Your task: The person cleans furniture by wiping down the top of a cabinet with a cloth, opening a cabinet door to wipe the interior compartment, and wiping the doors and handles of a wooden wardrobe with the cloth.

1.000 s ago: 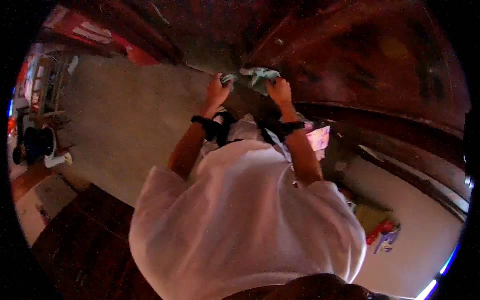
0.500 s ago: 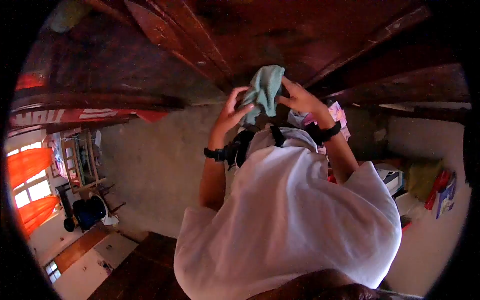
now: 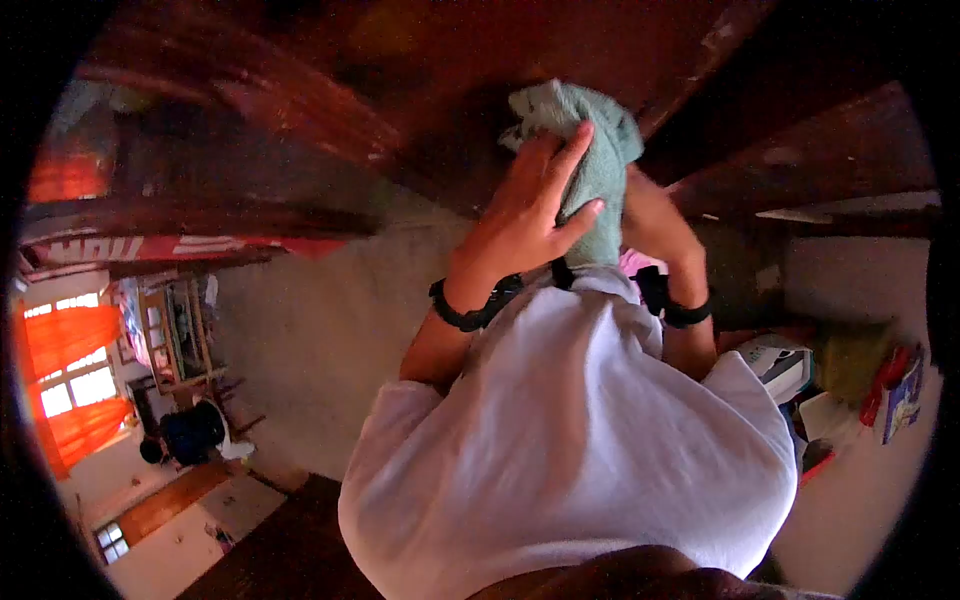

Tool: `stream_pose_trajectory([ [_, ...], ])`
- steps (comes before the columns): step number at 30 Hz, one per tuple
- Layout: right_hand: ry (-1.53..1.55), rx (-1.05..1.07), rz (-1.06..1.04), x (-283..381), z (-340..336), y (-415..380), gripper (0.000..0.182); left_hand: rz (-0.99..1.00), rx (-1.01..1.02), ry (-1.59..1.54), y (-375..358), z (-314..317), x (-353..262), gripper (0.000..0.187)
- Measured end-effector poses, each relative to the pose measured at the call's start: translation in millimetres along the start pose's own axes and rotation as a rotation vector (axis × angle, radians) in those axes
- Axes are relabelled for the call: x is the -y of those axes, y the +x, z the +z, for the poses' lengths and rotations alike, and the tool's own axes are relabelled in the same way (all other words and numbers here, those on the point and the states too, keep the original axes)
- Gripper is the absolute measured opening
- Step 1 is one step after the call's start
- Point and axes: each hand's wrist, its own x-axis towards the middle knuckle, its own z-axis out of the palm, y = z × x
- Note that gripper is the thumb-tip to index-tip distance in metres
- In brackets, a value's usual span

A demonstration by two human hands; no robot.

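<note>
A pale green cloth is held up in front of my chest, bunched at its top and hanging down between my hands. My left hand grips it from the left, with the index finger and thumb lying across its face and the other fingertips tucked into the folds. On the other side, my right hand holds the cloth's right edge; its fingertips are hidden behind the fabric. Black bands circle both wrists. Part of a pink fabric shows below, behind the cloth.
Dark reddish-brown wooden furniture spans the area beyond my hands. Books and bags stand at the right by the wall. Far left are orange curtains, a wooden rack and a dark blue object.
The cloth has shifted up and to the right and now hangs longer. My left hand has moved right onto its face. My right hand has moved right, partly behind the fabric.
</note>
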Motion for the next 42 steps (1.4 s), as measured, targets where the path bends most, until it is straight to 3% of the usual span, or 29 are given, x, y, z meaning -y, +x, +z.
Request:
stream_pose_trajectory([
  [1, -0.050, 0.058, -0.057, -21.3, 15.7, -5.7, 0.062, 0.018, 0.001, -0.007, 0.8, 8.5, 9.1, 0.077],
  [3, -0.101, 0.106, -0.115, -56.5, 41.2, -19.9, 0.062, -0.093, 0.294, 0.102, -8.7, 28.0, 26.3, 0.073],
  [5, -0.176, 0.315, 0.110, -73.3, 47.7, -28.6, 0.065, -0.056, 0.272, 0.079, -20.6, 50.5, 37.9, 0.071],
  [6, -0.043, 0.332, 0.281, -54.4, 34.5, -23.5, 0.067, -0.083, 0.216, 0.012, -24.7, 58.7, 37.1, 0.071],
  [7, -0.041, 0.320, 0.284, -45.6, 23.9, -23.6, 0.067, -0.111, 0.162, -0.056, -20.9, 59.6, 27.1, 0.070],
  [9, 0.075, 0.107, 0.054, -25.5, 9.1, -25.9, 0.068, -0.126, 0.066, -0.170, -10.8, 46.9, 1.8, 0.067],
  [10, 0.063, 0.017, -0.089, -12.6, -3.3, -21.2, 0.066, -0.022, 0.074, -0.152, 0.9, 34.3, -9.3, 0.065],
  [13, -0.003, -0.022, -0.103, 23.1, -44.2, -17.0, 0.060, 0.164, 0.043, -0.083, 44.4, 7.4, -34.9, 0.063],
  [14, -0.031, -0.051, -0.072, 33.9, -54.4, -15.8, 0.045, 0.237, 0.029, -0.036, 54.0, 1.1, -39.8, 0.062],
  [15, -0.037, -0.041, -0.078, 37.5, -61.1, -12.3, 0.045, 0.233, 0.016, -0.036, 62.7, -1.8, -42.8, 0.062],
  [17, -0.101, -0.053, 0.154, 40.0, -69.9, -5.6, 0.028, 0.108, 0.050, -0.068, 75.1, -4.7, -47.6, 0.060],
  [18, -0.117, -0.086, 0.165, 36.0, -67.3, -4.4, 0.021, 0.040, 0.156, -0.088, 75.4, -9.4, -47.7, 0.060],
  [21, 0.080, -0.101, 0.051, -16.7, -33.0, -17.8, 0.021, 0.054, 0.194, -0.262, 56.6, 7.0, -26.8, 0.061],
  [23, -0.051, 0.093, 0.144, -33.8, -14.5, -32.2, 0.028, 0.018, 0.267, -0.329, 38.2, 20.5, -3.3, 0.061],
  [25, -0.179, 0.236, 0.324, -25.1, -13.6, -34.5, 0.037, -0.146, 0.343, -0.282, 25.3, 24.7, 7.4, 0.061],
  [26, -0.181, 0.234, 0.315, -22.0, -16.3, -32.9, 0.037, -0.144, 0.337, -0.275, 23.6, 23.1, 7.7, 0.061],
  [28, -0.166, 0.070, 0.364, -12.8, -26.1, -32.8, 0.053, -0.185, 0.201, -0.323, 18.1, 22.0, 2.2, 0.059],
  [29, -0.112, -0.048, 0.236, -4.6, -36.0, -30.5, 0.069, -0.204, 0.194, -0.333, 17.3, 18.8, -0.8, 0.059],
  [31, -0.103, -0.251, -0.002, 24.8, -55.5, -9.6, 0.073, 0.031, 0.065, -0.311, 25.1, -1.5, -6.8, 0.054],
  [33, -0.026, -0.382, 0.022, 36.1, -58.3, 4.8, 0.075, 0.059, 0.009, -0.288, 27.5, -7.6, -13.6, 0.049],
  [35, 0.030, -0.452, 0.022, 30.4, -49.7, 13.8, 0.069, 0.019, -0.049, -0.300, 31.4, -9.0, -15.7, 0.046],
  [38, -0.152, -0.603, 0.071, 23.2, -38.7, 24.0, 0.050, -0.099, -0.020, -0.336, 23.5, 16.7, 2.3, 0.053],
  [40, -0.113, -0.643, 0.107, 3.0, -12.1, 21.2, 0.048, -0.286, 0.084, -0.388, 10.0, 30.7, 17.3, 0.062],
  [42, -0.071, -0.648, 0.119, -14.1, 13.7, 18.7, 0.046, -0.274, 0.070, -0.546, -7.7, 56.8, 42.0, 0.060],
])
